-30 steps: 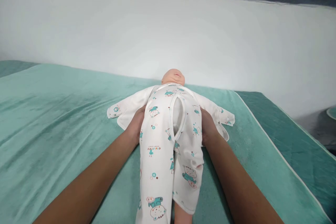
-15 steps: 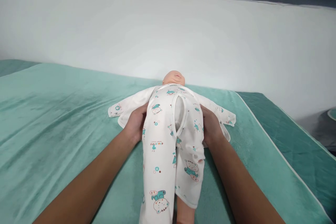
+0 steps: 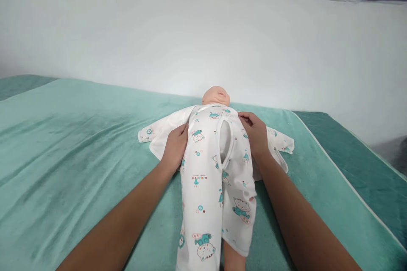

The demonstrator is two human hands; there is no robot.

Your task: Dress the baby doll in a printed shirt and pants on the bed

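A baby doll (image 3: 216, 95) lies on its back, head toward the wall, in a white long-sleeved baby top (image 3: 171, 125) with its sleeves spread. White printed baby pants (image 3: 203, 186) with an open crotch cover its belly and legs. On the right, the pant leg ends higher and part of the doll's bare leg (image 3: 234, 258) shows. My left hand (image 3: 176, 146) is closed at the left side of the pants, fingertips partly hidden by the cloth. With bent fingers, my right hand (image 3: 255, 133) grips the pants' upper right edge near the waist.
A light green sheet (image 3: 95, 144) with folds at the left covers the surface under the doll. Darker green cloth (image 3: 356, 152) lies along the right side. Behind the doll's head rises a white wall (image 3: 190, 38) with a dark band on top.
My right hand has moved up along the pants to the waist edge, its fingers now visible on top. My left hand stays at the left side. The whole view has shifted slightly.
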